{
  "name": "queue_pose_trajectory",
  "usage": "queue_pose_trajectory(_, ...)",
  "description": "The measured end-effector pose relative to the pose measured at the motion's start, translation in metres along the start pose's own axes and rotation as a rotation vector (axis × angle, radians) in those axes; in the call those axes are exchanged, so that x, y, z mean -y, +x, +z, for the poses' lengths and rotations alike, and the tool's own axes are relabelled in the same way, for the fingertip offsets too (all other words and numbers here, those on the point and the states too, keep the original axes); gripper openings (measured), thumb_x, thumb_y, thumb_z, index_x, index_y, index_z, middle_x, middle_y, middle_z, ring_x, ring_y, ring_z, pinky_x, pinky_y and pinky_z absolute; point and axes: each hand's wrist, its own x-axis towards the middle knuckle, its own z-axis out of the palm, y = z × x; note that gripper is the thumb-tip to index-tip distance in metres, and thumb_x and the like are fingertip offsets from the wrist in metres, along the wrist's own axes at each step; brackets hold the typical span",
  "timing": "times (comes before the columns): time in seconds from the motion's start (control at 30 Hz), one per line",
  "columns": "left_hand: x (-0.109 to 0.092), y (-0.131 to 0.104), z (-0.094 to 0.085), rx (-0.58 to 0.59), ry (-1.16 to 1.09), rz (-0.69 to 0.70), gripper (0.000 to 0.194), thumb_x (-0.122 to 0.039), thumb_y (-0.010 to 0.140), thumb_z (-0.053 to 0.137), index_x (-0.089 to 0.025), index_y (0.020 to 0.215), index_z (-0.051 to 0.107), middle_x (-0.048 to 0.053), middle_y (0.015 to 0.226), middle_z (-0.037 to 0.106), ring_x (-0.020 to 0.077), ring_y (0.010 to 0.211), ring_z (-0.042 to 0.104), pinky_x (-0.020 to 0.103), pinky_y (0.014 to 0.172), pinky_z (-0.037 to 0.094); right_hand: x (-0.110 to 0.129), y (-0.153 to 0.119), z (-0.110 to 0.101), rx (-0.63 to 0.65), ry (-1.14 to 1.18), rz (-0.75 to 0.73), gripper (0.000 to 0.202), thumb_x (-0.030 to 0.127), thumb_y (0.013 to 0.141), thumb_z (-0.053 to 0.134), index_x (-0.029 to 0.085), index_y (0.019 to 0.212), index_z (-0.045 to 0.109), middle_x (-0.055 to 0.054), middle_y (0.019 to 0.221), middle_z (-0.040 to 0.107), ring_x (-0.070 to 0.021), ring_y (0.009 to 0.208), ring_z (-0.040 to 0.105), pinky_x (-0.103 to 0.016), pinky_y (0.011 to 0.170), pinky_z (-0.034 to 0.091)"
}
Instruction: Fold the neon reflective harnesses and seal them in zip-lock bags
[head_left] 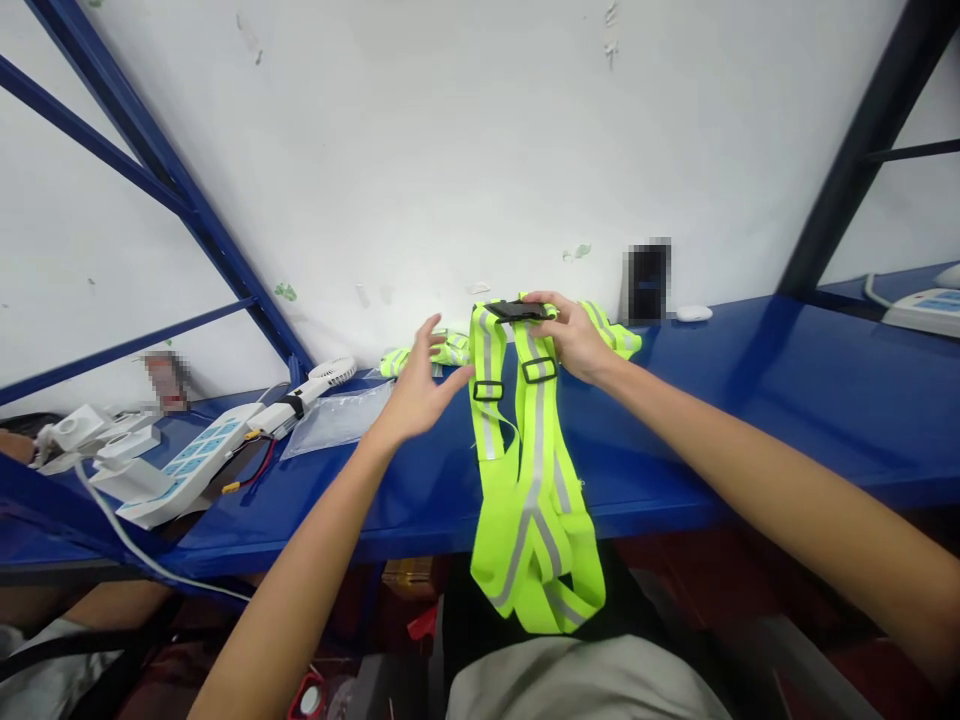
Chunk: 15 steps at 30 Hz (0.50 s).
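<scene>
A white wall fills the background, above a long blue table set against it. A blue metal frame slants up at the left. The fluorescent yellow harness with silver-grey stripes hangs from the person's grasp in front of the table, its lower loops dropping past the front edge, over the lap. At the left, a white power strip lies near a clear plastic bag and a white handheld fan. Bundles of similar yellow strap lie near the wall, one behind the left hand and another behind the right hand. The right hand pinches the top of the harness between thumb and fingers, beside its black buckle. The left hand is released, fingers spread, thumb pointing at the left strap; whether the thumb touches it cannot be told. A small white case rests near the wall. Smallest are two black sliders, one on each strap.
</scene>
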Motion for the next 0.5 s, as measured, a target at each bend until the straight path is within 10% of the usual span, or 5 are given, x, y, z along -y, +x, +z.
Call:
queue_pose_trajectory(0.17,0.029,0.052,0.024,0.239,-0.461,-0.178,0.070,-0.044,0.071,0.078,-0.024,0.133,0.053,0.013,0.131,0.062,0.0325,0.125,0.055,0.045,0.101,0.044,0.000,-0.008,0.009,0.092,0.109,0.019,0.047,0.028,0.071,0.067,0.024,0.117,0.057,-0.005,0.122,0.062,-0.0217,0.100,0.063,-0.035,0.086,0.054)
queue_pose_trajectory(0.37,0.062,0.036,0.071,0.152,-0.720,-0.204,0.051,-0.034,0.065,0.082,-0.015,0.109,0.067,0.009,0.102,0.074,0.0281,0.100,0.068,0.040,0.092,0.050,-0.019,-0.015,0.021,-0.019,0.029,0.100,0.097,0.023,0.063,0.075,0.020,0.149,0.032,-0.010,0.122,0.064,-0.0274,0.108,0.063,-0.039,0.093,0.052)
queue_pose_trajectory(0.5,0.073,0.026,0.082,0.069,-0.616,-0.224,0.045,-0.037,0.071,0.077,-0.015,0.109,0.068,0.009,0.107,0.074,0.0295,0.103,0.067,0.041,0.093,0.050,-0.037,-0.017,0.024,-0.050,0.065,0.244,0.062,0.029,0.056,0.081,0.010,0.113,0.065,-0.012,0.104,0.072,-0.0278,0.096,0.066,-0.041,0.091,0.052)
